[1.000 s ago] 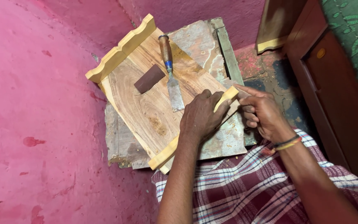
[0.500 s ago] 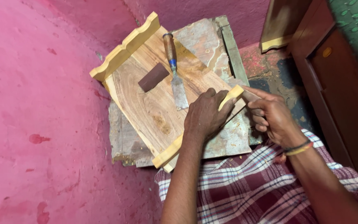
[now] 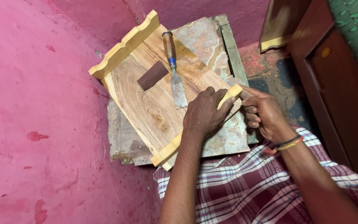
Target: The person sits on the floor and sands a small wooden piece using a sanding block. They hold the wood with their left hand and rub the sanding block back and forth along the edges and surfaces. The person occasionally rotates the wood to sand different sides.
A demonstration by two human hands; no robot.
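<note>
While the left hand presses its grip closed over the pale moulded strip edging the wooden panel, the right hand pinches a thin tool at the strip's end; chisel and dark block lie on the panel.

So we've got our left hand pressed down on the yellow trim strip along the near edge of the wooden panel, right hand pinching the strip's end. A chisel and a dark brown block lie on the panel, all resting on a worn board over the pink floor.
</note>
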